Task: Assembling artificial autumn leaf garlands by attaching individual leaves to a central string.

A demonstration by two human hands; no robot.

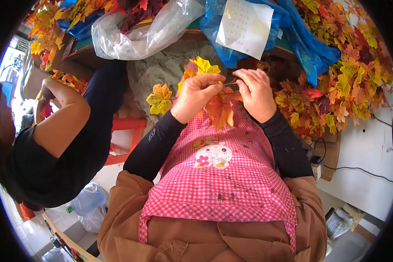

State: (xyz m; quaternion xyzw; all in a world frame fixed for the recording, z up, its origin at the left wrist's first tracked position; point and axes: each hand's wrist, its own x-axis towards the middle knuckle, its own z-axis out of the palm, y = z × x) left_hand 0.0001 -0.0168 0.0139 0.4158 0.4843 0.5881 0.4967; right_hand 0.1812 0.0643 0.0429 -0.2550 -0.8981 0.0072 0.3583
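1. Head view: we see the leaf spray [219,114] around our left hand [199,92], which hides its middle; the point between the fingertips is hard to make out.
2. Left of our hands, a co-worker [61,133] is cut off by the rim.
3. We note lobed yellow and orange leaves, a checked cloth apron [236,183] below our hands and a crinkled clear plastic bag [126,41] beyond them.
4. Our left hand pinches the spray; our right hand [256,95] clamps its thin stem [230,82] just beside, both wrists angled inward, black sleeves [289,144] covering our forearms.
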